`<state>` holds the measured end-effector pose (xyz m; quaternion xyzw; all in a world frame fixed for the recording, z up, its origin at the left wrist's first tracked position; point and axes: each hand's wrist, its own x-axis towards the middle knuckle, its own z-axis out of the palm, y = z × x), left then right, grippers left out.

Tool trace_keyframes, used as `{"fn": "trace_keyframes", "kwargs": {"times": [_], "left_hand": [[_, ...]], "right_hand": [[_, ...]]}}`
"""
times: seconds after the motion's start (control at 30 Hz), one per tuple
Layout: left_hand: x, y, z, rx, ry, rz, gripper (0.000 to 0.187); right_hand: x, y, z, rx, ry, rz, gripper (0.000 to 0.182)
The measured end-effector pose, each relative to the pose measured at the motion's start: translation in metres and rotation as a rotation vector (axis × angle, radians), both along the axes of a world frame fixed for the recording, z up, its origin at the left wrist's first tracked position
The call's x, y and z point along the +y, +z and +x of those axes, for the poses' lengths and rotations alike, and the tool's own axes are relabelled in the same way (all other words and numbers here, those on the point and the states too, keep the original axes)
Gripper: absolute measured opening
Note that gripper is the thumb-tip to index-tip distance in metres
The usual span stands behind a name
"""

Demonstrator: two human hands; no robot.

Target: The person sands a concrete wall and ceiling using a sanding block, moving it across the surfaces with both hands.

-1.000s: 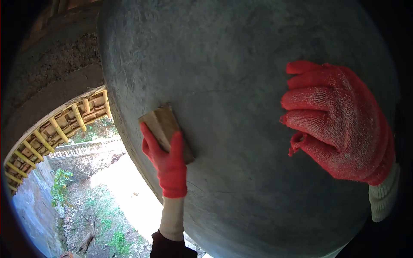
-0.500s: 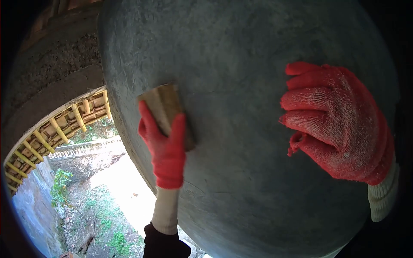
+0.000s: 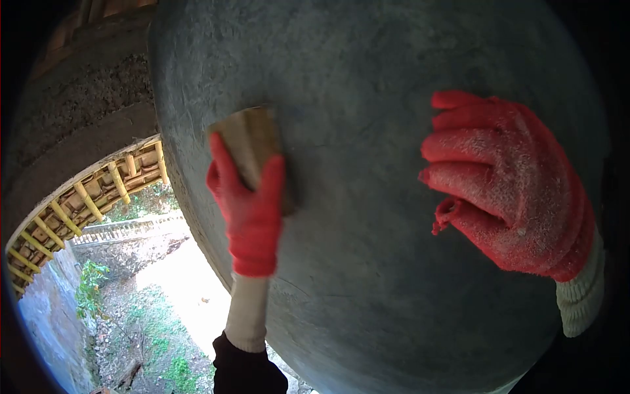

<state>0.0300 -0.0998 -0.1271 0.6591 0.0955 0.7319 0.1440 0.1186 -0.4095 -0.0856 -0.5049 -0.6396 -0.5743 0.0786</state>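
Landmark: the grey wall [image 3: 367, 223]. Left hand [image 3: 249, 220], red glove, pinches the brown block [image 3: 248, 138] between thumb and fingers; block sits against the wall's left part, tilted slightly, blurred. Versus a second ago: left hand and block are farther up the wall, sleeve [image 3: 246, 368] up with them. Right hand [image 3: 515, 184], red glove with pale dust, is in front of the wall's right part, fingers side by side and bent, nearly same spot, just a touch left; palm hidden, can't tell if it grips or touches. Beyond wall's left edge: yellow rafters [image 3: 119, 182], green plant [image 3: 92, 289] below them, both about unchanged
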Motion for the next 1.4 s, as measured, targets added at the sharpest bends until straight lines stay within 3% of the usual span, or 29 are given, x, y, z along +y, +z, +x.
{"fn": "trace_keyframes", "kwargs": {"times": [0.07,0.13,0.17,0.23,0.3,0.37,0.47,0.53,0.6,0.67,0.77,0.83,0.9,0.93,1.03,1.1,1.13,1.27,1.3,1.37,1.4], "left_hand": [[-0.046,-0.017,0.008,0.035,0.092,0.335,0.102],[-0.097,-0.031,0.001,0.164,-0.065,0.603,0.103],[-0.098,-0.037,-0.001,0.159,-0.061,0.601,0.103],[-0.098,-0.044,-0.001,0.236,-0.081,0.737,0.102],[-0.072,-0.033,-0.004,0.168,0.065,0.569,0.101],[-0.025,-0.018,0.003,0.038,0.051,0.287,0.1],[-0.01,-0.017,0.006,-0.03,0.181,0.144,0.101],[-0.058,-0.043,0.007,0.022,0.161,0.312,0.093],[-0.105,-0.086,-0.003,0.325,-0.119,0.553,0.085],[-0.136,-0.139,0.014,0.195,-0.174,0.855,0.082],[-0.106,-0.126,-0.001,0.284,-0.275,0.589,0.083],[-0.061,-0.105,-0.009,0.16,-0.064,0.309,0.093],[0.015,-0.106,-0.004,0.043,0.068,0.015,0.104],[0.038,-0.1,-0.01,-0.038,-0.071,-0.293,0.101],[0.065,-0.121,-0.011,-0.12,-0.059,-0.491,0.1],[0.023,-0.15,-0.004,0.009,0.142,-0.176,0.101],[-0.008,-0.162,-0.006,0.057,0.096,-0.013,0.101],[-0.028,-0.196,-0.016,0.214,-0.099,0.359,0.11],[-0.02,-0.198,-0.018,0.206,-0.087,0.328,0.11],[0.018,-0.192,-0.02,0.162,0.099,-0.08,0.106],[0.044,-0.188,-0.02,0.073,0.063,-0.259,0.102]], "right_hand": [[-0.003,0.004,-0.003,0.009,-0.004,0.0,0.041],[-0.011,0.011,-0.006,-0.062,-0.038,0.183,0.037],[-0.013,0.01,-0.002,-0.068,-0.034,0.181,0.037],[-0.019,0.009,0.007,0.212,0.128,0.334,0.035],[-0.017,0.007,0.009,0.183,0.096,0.31,0.034],[-0.015,0.008,0.007,0.162,0.059,0.282,0.032],[-0.013,0.01,0.0,-0.039,-0.082,0.072,0.028],[-0.007,0.008,0.0,0.037,-0.011,0.039,0.026],[-0.011,0.005,0.007,0.097,0.011,0.072,0.028],[-0.014,0.001,0.015,0.148,0.053,0.083,0.03],[-0.026,-0.003,0.022,0.309,0.022,0.147,0.032],[-0.034,-0.004,0.022,0.303,-0.139,0.146,0.033],[-0.023,-0.008,0.013,0.372,-0.081,0.163,0.033],[-0.019,-0.01,0.009,0.45,-0.035,0.196,0.033],[-0.019,-0.015,0.004,0.354,-0.216,0.129,0.025],[-0.016,-0.015,-0.002,0.17,-0.275,-0.009,0.021],[-0.014,-0.017,-0.005,-0.002,-0.333,-0.139,0.021],[0.011,-0.06,-0.015,0.087,-0.321,-0.491,0.036],[0.012,-0.064,-0.012,0.07,-0.312,-0.52,0.036],[0.013,-0.066,-0.004,0.09,-0.243,-0.607,0.052],[0.014,-0.063,-0.007,0.084,-0.24,-0.623,0.052]]}}
